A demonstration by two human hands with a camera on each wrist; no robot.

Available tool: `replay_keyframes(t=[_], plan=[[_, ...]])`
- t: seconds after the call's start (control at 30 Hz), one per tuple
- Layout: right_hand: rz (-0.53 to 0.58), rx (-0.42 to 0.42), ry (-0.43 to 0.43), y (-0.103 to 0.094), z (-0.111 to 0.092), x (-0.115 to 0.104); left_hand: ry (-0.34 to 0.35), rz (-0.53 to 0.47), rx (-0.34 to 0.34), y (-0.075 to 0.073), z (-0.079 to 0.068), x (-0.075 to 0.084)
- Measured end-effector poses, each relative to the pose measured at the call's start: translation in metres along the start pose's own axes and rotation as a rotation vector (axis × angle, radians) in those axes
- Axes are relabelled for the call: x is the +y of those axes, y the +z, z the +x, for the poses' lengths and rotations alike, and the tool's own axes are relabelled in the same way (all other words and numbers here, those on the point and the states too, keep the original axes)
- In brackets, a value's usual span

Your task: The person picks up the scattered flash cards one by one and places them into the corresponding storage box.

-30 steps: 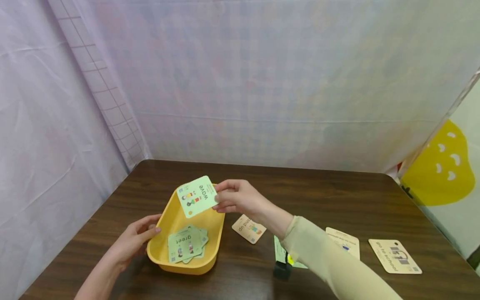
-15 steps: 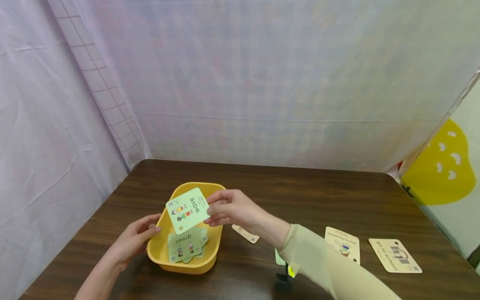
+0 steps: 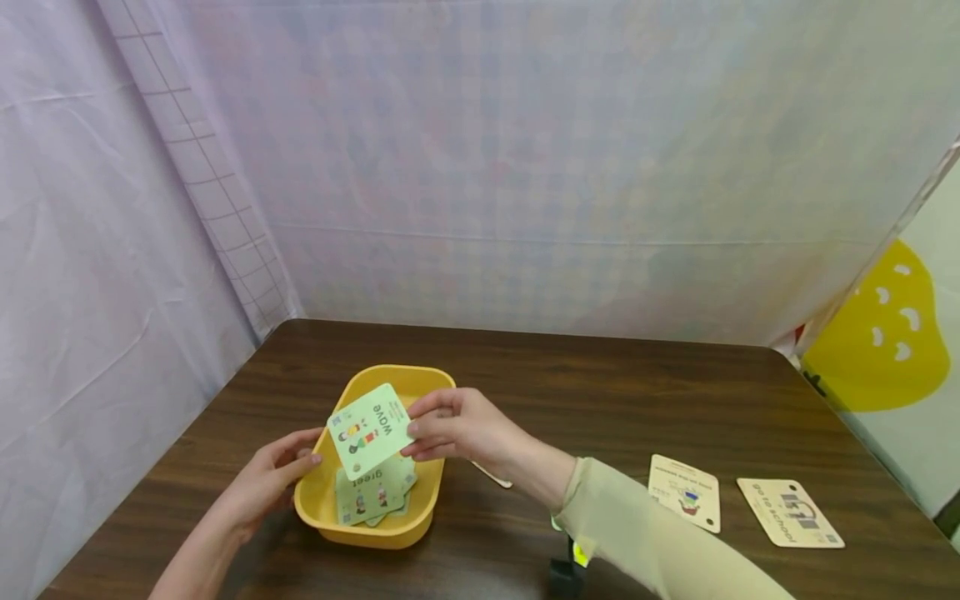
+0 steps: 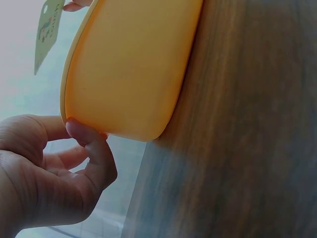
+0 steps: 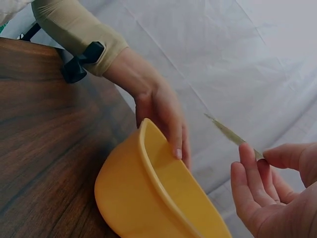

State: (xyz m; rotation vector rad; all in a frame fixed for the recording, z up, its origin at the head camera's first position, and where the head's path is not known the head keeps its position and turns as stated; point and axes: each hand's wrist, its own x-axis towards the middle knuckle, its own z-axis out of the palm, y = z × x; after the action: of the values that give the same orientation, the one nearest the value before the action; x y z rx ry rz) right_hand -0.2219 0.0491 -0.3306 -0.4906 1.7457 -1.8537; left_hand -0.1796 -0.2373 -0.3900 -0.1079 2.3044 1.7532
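Note:
A yellow plastic bin (image 3: 429, 508) sits on the table, with several green word cards inside; the top one reads "greet" (image 3: 371, 498). My left hand (image 3: 276, 471) grips the bin's left rim, its thumb over the edge, as the left wrist view also shows of the bin (image 4: 129, 64). Over the bin, my right hand (image 3: 472, 427) pinches a green card (image 3: 371, 429) printed "wave" by its right edge. That card overlaps the "greet" card in the head view. Seen edge-on in the right wrist view, the held card (image 5: 230, 135) is between thumb and fingers.
Two cream cards lie to the right, one with a seesaw picture (image 3: 684, 493) and a "go to school" card (image 3: 791, 512). Another card (image 3: 491, 475) is mostly hidden under my right hand. A dark wrist-worn device (image 3: 566, 575) shows below the right sleeve. White curtains (image 3: 525, 167) stand behind the table.
My right hand has moved the "wave" card left and down over the bin, closer above the "greet" card. The left hand has stayed on the rim.

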Motion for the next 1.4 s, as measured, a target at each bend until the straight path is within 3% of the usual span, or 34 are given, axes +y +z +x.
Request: replay_keyframes(t=[0.53,0.87,1.4], plan=[[0.016,0.005,0.008,0.004,0.001,0.003,0.017,-0.004,-0.008,0.0,0.0,-0.002],[-0.14,0.06,-0.026,0.002,-0.002,0.003,0.048,-0.013,-0.032,-0.001,-0.001,-0.004],[-0.193,0.093,-0.044,-0.017,-0.009,-0.002,0.033,-0.013,-0.016,0.0,0.0,-0.002]])
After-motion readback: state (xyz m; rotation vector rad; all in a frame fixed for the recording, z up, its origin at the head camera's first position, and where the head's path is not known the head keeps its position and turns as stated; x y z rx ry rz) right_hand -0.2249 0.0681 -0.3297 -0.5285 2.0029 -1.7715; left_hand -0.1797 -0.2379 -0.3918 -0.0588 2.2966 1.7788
